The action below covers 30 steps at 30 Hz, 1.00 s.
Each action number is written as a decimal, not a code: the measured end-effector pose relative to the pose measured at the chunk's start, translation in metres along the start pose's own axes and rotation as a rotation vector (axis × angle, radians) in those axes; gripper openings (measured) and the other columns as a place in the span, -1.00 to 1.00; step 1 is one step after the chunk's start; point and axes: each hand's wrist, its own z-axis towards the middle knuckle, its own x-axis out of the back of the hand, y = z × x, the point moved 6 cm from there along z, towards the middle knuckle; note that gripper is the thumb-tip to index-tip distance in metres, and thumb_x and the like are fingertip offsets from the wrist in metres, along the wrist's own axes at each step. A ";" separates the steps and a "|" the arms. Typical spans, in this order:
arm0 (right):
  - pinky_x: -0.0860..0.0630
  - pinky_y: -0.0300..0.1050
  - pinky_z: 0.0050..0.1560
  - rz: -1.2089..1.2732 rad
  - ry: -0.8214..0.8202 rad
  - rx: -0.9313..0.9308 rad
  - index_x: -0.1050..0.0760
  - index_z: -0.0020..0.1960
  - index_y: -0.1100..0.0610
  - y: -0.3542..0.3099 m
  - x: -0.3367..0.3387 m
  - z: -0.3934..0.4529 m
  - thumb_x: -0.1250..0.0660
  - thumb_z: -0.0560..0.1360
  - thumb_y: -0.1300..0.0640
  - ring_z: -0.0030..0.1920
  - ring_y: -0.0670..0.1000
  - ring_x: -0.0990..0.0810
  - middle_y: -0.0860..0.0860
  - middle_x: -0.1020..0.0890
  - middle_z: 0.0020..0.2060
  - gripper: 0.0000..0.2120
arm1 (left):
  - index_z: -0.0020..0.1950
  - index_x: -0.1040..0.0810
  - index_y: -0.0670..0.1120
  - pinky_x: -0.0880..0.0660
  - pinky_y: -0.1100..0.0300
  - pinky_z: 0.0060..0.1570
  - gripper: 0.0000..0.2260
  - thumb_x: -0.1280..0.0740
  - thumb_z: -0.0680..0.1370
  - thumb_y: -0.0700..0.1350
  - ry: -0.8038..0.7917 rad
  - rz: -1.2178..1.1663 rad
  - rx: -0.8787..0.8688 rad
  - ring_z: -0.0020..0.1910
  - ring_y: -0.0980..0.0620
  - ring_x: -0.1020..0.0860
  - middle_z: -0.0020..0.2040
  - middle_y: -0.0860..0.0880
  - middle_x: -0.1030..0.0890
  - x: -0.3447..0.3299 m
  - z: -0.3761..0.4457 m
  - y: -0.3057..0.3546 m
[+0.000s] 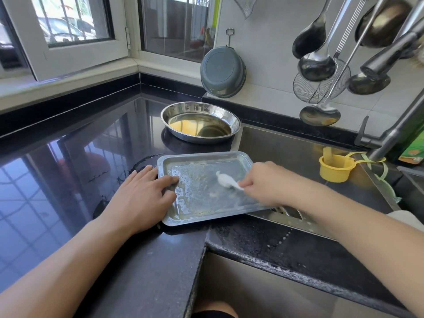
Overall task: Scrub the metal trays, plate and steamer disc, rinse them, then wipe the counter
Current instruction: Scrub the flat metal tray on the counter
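A rectangular metal tray (202, 210), soapy inside, lies on the black counter with its right end over the sink edge. My left hand (142, 193) rests flat on the tray's left rim, fingers straight, thumb inside the tray. My right hand (266, 182) pinches a white scrubbing cloth (226, 180) that lies on the tray floor. Behind the tray stands an oval metal plate (231, 118) with a little yellowish liquid in it.
The sink (286, 145) lies to the right, with a yellow cup (336, 168) on its ledge and a tap (390, 134) above. Ladles and a wire skimmer (321, 83) hang on the wall; a grey basin (222, 72) leans there. The glossy counter (68, 168) stretches left.
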 end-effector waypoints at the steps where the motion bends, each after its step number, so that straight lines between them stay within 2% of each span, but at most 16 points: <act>1: -0.57 -0.08 -0.17 -0.014 0.036 -0.047 -0.61 0.30 -0.09 0.007 0.003 0.005 -0.22 0.59 0.12 -0.22 0.04 -0.58 0.00 -0.64 0.02 -0.64 | 0.50 -0.44 0.22 -0.28 0.05 0.39 -0.26 0.21 0.41 0.21 0.000 0.001 -0.002 0.30 0.09 -0.33 0.18 0.14 -0.48 0.000 0.000 0.000; 3: -0.61 -0.03 -0.09 -0.032 0.067 -0.070 -0.63 0.26 0.00 0.010 0.004 0.008 -0.20 0.58 0.12 -0.16 0.09 -0.60 0.06 -0.63 0.04 -0.66 | 0.50 -0.44 0.22 -0.28 0.04 0.41 -0.26 0.21 0.41 0.22 -0.004 0.001 -0.001 0.30 0.09 -0.33 0.18 0.14 -0.48 0.000 -0.001 0.000; 6: -0.46 -0.09 -0.26 -0.054 -0.026 0.039 -0.66 0.18 0.06 -0.010 -0.009 -0.001 -0.18 0.60 0.15 -0.32 0.02 -0.50 0.06 -0.62 -0.13 -0.70 | 0.50 -0.44 0.23 -0.27 0.02 0.43 -0.26 0.21 0.42 0.22 -0.003 -0.002 0.001 0.31 0.09 -0.33 0.17 0.15 -0.47 0.000 0.000 -0.001; 9: -0.48 -0.13 -0.22 0.007 -0.105 0.142 -0.66 0.23 -0.01 -0.020 -0.014 -0.007 -0.19 0.62 0.13 -0.31 -0.03 -0.48 -0.02 -0.72 0.00 -0.67 | 0.50 -0.44 0.23 -0.27 0.01 0.43 -0.27 0.20 0.42 0.22 -0.004 -0.006 0.003 0.30 0.09 -0.33 0.15 0.15 -0.46 0.000 0.000 -0.001; 12: -0.54 -0.17 -0.23 0.045 -0.044 0.049 -0.62 0.29 -0.12 -0.002 0.001 0.009 -0.22 0.61 0.15 -0.27 -0.08 -0.56 -0.08 -0.70 0.10 -0.65 | 0.51 -0.43 0.23 -0.27 0.02 0.43 -0.26 0.20 0.42 0.22 -0.011 0.000 0.003 0.31 0.09 -0.33 0.13 0.17 -0.43 0.000 0.000 -0.001; 15: -0.65 -0.06 -0.01 0.028 0.019 -0.047 -0.63 0.30 -0.04 0.007 0.007 0.021 -0.18 0.62 0.19 -0.08 -0.02 -0.65 -0.06 -0.66 0.21 -0.63 | 0.52 -0.43 0.23 -0.26 0.01 0.44 -0.25 0.21 0.42 0.22 -0.011 -0.002 0.005 0.33 0.09 -0.32 0.19 0.15 -0.47 0.000 -0.001 0.000; 16: -0.64 -0.05 -0.03 0.007 0.015 -0.035 -0.64 0.28 -0.03 0.002 0.005 0.021 -0.17 0.62 0.19 -0.11 -0.01 -0.64 -0.03 -0.67 0.17 -0.63 | 0.51 -0.43 0.22 -0.26 0.01 0.45 -0.25 0.21 0.42 0.22 -0.011 -0.003 0.004 0.34 0.09 -0.32 0.20 0.15 -0.47 0.000 -0.001 0.000; 18: -0.53 -0.10 -0.19 -0.005 -0.052 0.071 -0.67 0.24 -0.04 -0.016 -0.004 0.015 -0.17 0.61 0.19 -0.25 -0.04 -0.54 -0.03 -0.70 -0.02 -0.63 | 0.50 -0.45 0.22 -0.26 0.01 0.45 -0.26 0.21 0.42 0.22 -0.004 -0.015 0.005 0.33 0.09 -0.33 0.15 0.16 -0.45 0.002 -0.001 0.001; 20: -0.40 -0.12 -0.27 0.033 -0.118 0.154 -0.66 0.23 -0.11 -0.030 -0.008 0.006 -0.19 0.63 0.16 -0.32 -0.05 -0.42 -0.15 -0.65 -0.24 -0.65 | 0.48 -0.47 0.22 -0.28 0.01 0.43 -0.27 0.20 0.42 0.22 0.005 -0.030 0.005 0.30 0.08 -0.34 0.07 0.17 -0.40 0.003 -0.001 0.002; 22: -0.42 -0.14 -0.24 0.031 -0.094 0.143 -0.65 0.25 -0.14 -0.026 -0.001 0.009 -0.21 0.63 0.15 -0.30 -0.05 -0.46 -0.21 -0.61 -0.24 -0.66 | 0.48 -0.47 0.22 -0.28 0.01 0.42 -0.26 0.20 0.42 0.22 0.007 -0.036 0.003 0.29 0.08 -0.35 0.05 0.18 -0.39 0.004 -0.001 0.002; 25: -0.52 -0.11 -0.20 0.012 0.036 -0.029 -0.67 0.00 -0.08 0.002 0.008 0.029 -0.20 0.60 0.20 -0.19 0.06 -0.56 -0.09 -0.61 -0.10 -0.70 | 0.48 -0.47 0.21 -0.29 0.03 0.40 -0.27 0.19 0.42 0.22 0.006 -0.034 -0.004 0.28 0.08 -0.35 0.05 0.17 -0.39 0.002 -0.001 0.002; 27: -0.59 -0.07 -0.16 -0.024 0.100 -0.106 -0.65 0.14 0.01 0.009 0.009 0.034 -0.20 0.59 0.18 -0.18 0.06 -0.60 0.01 -0.64 0.00 -0.72 | 0.49 -0.47 0.21 -0.30 0.05 0.37 -0.26 0.20 0.42 0.22 0.011 -0.034 -0.004 0.27 0.08 -0.36 0.07 0.16 -0.43 0.002 -0.002 0.002; 30: -0.57 -0.11 -0.21 -0.023 0.026 -0.006 -0.63 0.28 -0.05 -0.009 -0.002 0.029 -0.18 0.61 0.18 -0.27 -0.01 -0.58 -0.06 -0.66 0.00 -0.63 | 0.49 -0.47 0.20 -0.29 0.05 0.39 -0.26 0.20 0.42 0.21 0.018 -0.032 -0.001 0.29 0.08 -0.36 0.13 0.13 -0.48 0.002 -0.002 0.001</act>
